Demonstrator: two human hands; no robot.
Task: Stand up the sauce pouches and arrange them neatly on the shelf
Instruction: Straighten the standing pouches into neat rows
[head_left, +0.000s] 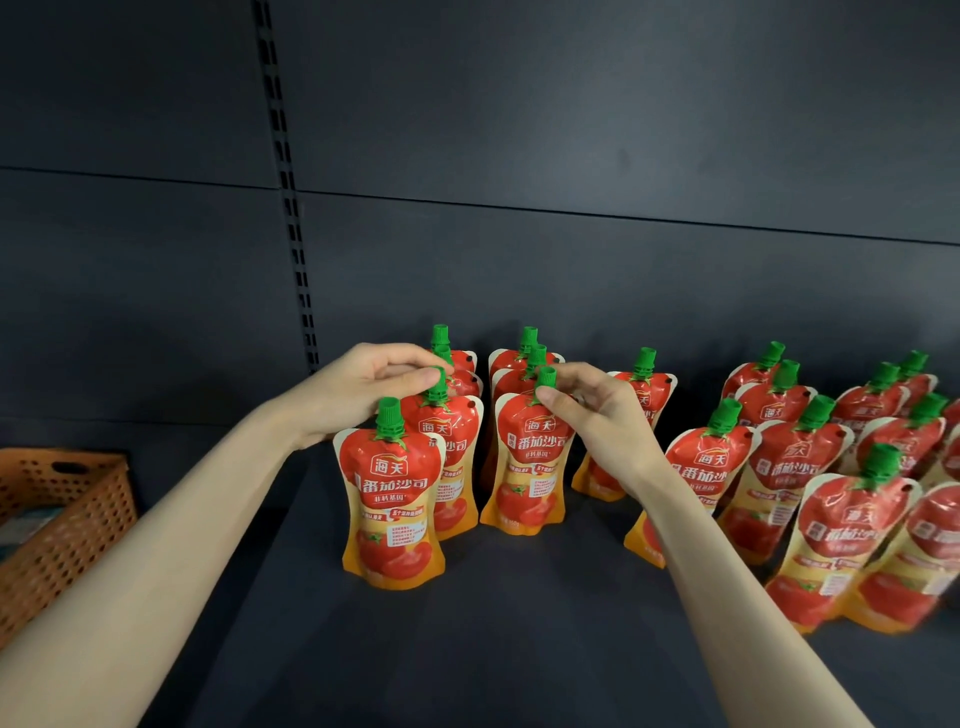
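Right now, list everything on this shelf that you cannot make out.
All in the head view.
- Rear pouches: bodies hidden behind the front ones, count unsure.
- Pouch behind the right hand: lower half covered by the wrist.
- Far-right pouches: blurred, cut off by the frame edge.
- Basket: cut by the left edge, contents blurred.
- Small print on the front pouch: too small to read.
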